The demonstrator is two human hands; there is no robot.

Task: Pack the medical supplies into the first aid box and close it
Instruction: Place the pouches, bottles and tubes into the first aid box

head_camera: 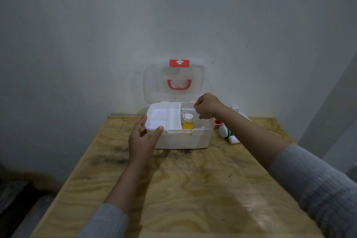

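The white first aid box (185,139) stands open at the far middle of the wooden table, its clear lid (174,81) with a red handle and red cross latch upright against the wall. A white divided tray (164,117) fills the box's left half. A yellow bottle (188,124) with a white cap stands in the right half, next to a small labelled item (182,115). My left hand (143,141) grips the box's front left corner, thumb on the rim. My right hand (207,106) hovers over the box's right half with curled fingers; nothing shows in it.
Several supplies lie right of the box: a white and green roll (225,131), a small red-topped item (218,122), a white tube (233,139) and a white bottle (236,109) by the wall. The wooden table (183,189) ends at the wall behind the box.
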